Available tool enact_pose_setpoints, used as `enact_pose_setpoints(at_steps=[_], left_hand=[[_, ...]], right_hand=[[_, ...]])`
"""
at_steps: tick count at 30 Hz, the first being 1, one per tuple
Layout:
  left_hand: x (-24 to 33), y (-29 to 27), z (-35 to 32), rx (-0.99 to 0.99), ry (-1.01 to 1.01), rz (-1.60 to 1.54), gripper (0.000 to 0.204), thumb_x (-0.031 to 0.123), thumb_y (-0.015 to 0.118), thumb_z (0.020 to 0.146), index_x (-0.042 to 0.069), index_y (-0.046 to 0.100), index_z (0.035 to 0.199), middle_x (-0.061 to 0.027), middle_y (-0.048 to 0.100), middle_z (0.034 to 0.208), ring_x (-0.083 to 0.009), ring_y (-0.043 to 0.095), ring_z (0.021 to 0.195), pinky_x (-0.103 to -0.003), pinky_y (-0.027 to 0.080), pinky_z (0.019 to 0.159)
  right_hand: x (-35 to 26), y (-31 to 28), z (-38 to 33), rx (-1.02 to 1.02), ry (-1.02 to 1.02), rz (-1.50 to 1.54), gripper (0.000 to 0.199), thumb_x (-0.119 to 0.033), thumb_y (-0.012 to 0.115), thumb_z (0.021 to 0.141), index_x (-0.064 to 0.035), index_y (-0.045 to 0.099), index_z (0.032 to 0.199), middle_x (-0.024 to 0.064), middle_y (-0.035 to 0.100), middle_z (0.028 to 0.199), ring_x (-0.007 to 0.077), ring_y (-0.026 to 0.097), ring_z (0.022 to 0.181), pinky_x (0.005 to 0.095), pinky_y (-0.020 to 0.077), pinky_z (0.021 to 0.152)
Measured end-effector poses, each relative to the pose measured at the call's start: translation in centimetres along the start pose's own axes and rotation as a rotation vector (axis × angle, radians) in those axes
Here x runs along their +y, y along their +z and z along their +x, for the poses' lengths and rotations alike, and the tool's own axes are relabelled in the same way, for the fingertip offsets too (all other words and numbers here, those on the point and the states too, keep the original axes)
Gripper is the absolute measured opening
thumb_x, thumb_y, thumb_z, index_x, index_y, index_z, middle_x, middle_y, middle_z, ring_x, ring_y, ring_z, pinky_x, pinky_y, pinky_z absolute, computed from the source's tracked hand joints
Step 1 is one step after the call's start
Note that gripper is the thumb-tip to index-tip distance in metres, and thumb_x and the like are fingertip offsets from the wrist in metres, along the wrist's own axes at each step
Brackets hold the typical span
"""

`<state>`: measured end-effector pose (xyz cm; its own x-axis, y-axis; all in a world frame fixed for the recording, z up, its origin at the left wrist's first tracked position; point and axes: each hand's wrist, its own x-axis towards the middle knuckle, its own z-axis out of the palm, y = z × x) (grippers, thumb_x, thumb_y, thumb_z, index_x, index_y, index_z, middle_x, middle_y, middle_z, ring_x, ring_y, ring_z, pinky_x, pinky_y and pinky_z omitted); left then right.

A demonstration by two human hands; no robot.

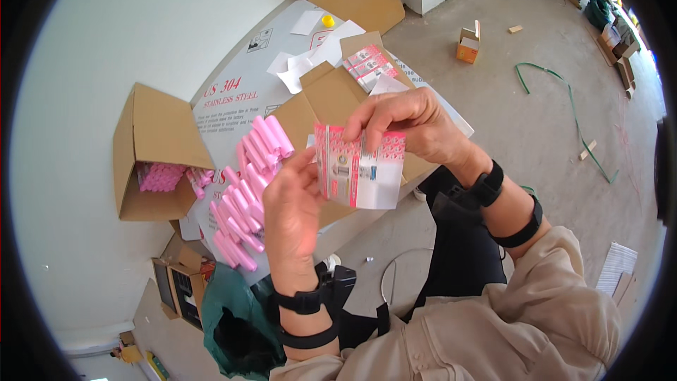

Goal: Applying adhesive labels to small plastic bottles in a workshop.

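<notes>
A pink-and-white printed label sheet [360,176] is held up in front of me above the table. My right hand [405,123] is closed on its top edge, fingers in front of the sheet. My left hand [290,208] is closed at its left edge, with some fingertips hidden behind it. Left of my left hand, many pink plastic tubes [243,204] lie in a loose pile on the table. Beyond my hands, a flattened-looking cardboard box [321,95] lies with a stack of similar printed sheets [370,67] on it.
The table [247,74] has printed grey film on top. An open cardboard box [169,127] holding more pink tubes stands at its left. White papers [328,49] and a yellow cap [328,21] lie at the far side. A small orange box [467,49] and green strap [571,99] are on the floor.
</notes>
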<state>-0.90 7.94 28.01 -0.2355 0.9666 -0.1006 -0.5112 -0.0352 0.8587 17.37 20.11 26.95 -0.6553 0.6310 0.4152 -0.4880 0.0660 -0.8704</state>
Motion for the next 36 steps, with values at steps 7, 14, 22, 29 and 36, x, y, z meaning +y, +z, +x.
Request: enact_pose_setpoints(at_steps=[7, 14, 22, 29, 36], left_hand=[[-0.6, 1.1, -4.1, 0.146, 0.19, 0.135, 0.015, -0.002, 0.066, 0.078, 0.0, 0.055, 0.088, -0.0089, 0.065, 0.089, -0.0111, 0.06, 0.079, -0.026, 0.047, 0.077], [-1.1, 0.3, -5.3, 0.241, 0.377, 0.209, 0.011, -0.003, 0.062, 0.081, 0.001, 0.055, 0.089, -0.0091, 0.065, 0.091, -0.011, 0.061, 0.08, -0.024, 0.047, 0.079], [-1.2, -1.3, -6.3, 0.352, 0.444, 0.562, 0.02, -0.004, 0.058, 0.082, -0.008, 0.059, 0.102, -0.011, 0.066, 0.091, -0.01, 0.06, 0.081, -0.024, 0.047, 0.076], [-1.5, -2.6, -6.2, 0.398, 0.493, 0.608, 0.023, -0.002, 0.055, 0.085, -0.007, 0.06, 0.107, -0.0098, 0.066, 0.091, -0.0093, 0.059, 0.078, -0.022, 0.046, 0.072], [-1.0, -3.4, -6.2, 0.326, 0.471, 0.523, 0.025, 0.009, 0.048, 0.092, -0.006, 0.059, 0.109, -0.0088, 0.065, 0.083, -0.0074, 0.056, 0.07, -0.021, 0.044, 0.062]], right_hand=[[1.9, 3.5, -4.0, 0.337, 0.187, 0.437, 0.031, -0.016, 0.044, 0.094, 0.0032, 0.05, 0.118, 0.0176, 0.064, 0.1, 0.0202, 0.065, 0.084, 0.0324, 0.0541, 0.073], [2.8, 7.0, -6.8, 0.219, 0.379, 0.188, 0.016, -0.009, 0.06, 0.086, 0.0021, 0.062, 0.097, 0.0098, 0.068, 0.084, 0.0142, 0.066, 0.07, 0.0231, 0.0522, 0.059], [3.6, 7.8, -7.1, 0.414, 0.441, 0.203, 0.009, -0.006, 0.061, 0.084, 0.0025, 0.063, 0.087, 0.0061, 0.064, 0.075, 0.0125, 0.064, 0.06, 0.0207, 0.0479, 0.052], [3.9, 8.2, -7.2, 0.435, 0.488, 0.309, 0.013, -0.007, 0.054, 0.089, 0.0042, 0.061, 0.09, 0.0089, 0.063, 0.081, 0.015, 0.065, 0.063, 0.0212, 0.05, 0.051], [4.7, 8.3, -7.5, 0.426, 0.49, 0.312, 0.012, -0.008, 0.054, 0.089, 0.003, 0.06, 0.088, 0.0073, 0.062, 0.079, 0.0152, 0.066, 0.063, 0.0211, 0.05, 0.05]])
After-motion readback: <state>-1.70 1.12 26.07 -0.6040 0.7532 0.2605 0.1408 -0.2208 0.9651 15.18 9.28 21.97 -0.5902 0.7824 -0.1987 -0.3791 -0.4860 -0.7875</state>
